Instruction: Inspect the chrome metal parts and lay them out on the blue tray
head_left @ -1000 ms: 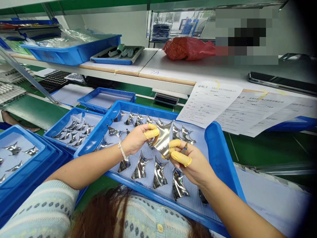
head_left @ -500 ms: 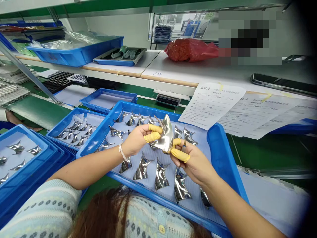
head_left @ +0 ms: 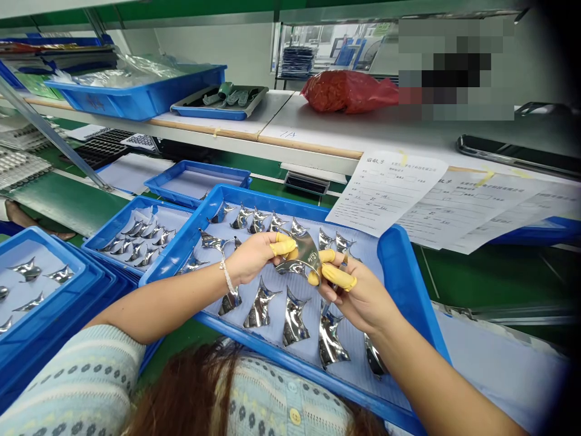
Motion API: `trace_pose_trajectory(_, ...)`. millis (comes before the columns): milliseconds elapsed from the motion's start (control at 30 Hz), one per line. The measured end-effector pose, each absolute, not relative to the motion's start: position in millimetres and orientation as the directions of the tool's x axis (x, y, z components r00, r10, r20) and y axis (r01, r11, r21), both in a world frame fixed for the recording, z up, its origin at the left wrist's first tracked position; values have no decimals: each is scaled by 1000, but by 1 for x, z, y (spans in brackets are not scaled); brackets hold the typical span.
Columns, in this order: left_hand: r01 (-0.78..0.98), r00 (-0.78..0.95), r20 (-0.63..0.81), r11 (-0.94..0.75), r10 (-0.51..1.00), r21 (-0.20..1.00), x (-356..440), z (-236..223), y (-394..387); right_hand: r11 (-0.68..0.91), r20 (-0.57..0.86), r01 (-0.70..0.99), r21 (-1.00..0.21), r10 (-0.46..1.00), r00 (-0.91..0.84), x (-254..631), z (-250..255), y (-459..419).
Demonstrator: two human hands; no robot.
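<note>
Between both hands, above a large blue tray [head_left: 408, 260], is a shiny curved metal piece [head_left: 303, 253] with pointed corners and small lettering on its face. My left hand [head_left: 254, 259] pinches its left end with yellow-covered fingertips. My right hand [head_left: 356, 293], also in yellow finger cots, is closed on its right edge. Something thin, perhaps a slim tool, shows among the right fingers; I cannot make out its kind. Similar metal pieces [head_left: 296, 318] lie in rows on the tray's white lining, several of them partly behind my hands and arms.
Smaller blue trays [head_left: 97, 242] with like pieces stand to the left, one atop a stack [head_left: 86, 297]. Paper forms [head_left: 385, 194] hang from the shelf edge [head_left: 308, 145]. On the shelf lie a red bag [head_left: 349, 91], a phone [head_left: 512, 157] and a blue bin [head_left: 136, 100].
The metal piece has been turned from upright to a flatter angle, so its lettered face now shows. Both hands keep hold of it and have shifted slightly.
</note>
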State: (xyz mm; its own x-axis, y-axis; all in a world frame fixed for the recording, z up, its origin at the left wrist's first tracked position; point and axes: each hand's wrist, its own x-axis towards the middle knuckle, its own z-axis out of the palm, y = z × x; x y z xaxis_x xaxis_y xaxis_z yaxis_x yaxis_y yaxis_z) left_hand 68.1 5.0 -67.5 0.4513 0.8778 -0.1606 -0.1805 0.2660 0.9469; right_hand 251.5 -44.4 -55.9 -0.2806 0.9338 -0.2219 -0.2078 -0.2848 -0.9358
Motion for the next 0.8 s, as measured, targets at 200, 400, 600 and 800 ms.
trace_pose_trajectory(200, -205, 419, -116, 218, 901, 954, 71, -65, 10, -194, -171, -92, -977, 961, -218, 252, -59, -43)
trace_pose_trajectory(400, 144, 367, 121, -185, 922, 972, 37, -35, 16, -44, -49, 62, -997, 995, -82, 254, -61, -43)
trace_pose_trajectory(600, 953, 297, -166, -303, 940, -14, -20, -24, 4, 74, 53, 134, -988, 987, -155, 249, -51, -56)
trace_pose_trajectory(800, 915, 238, -359, -332, 902, -227, -33, -69, -12, 104, 67, 164, -981, 974, -214, 245, -51, -59)
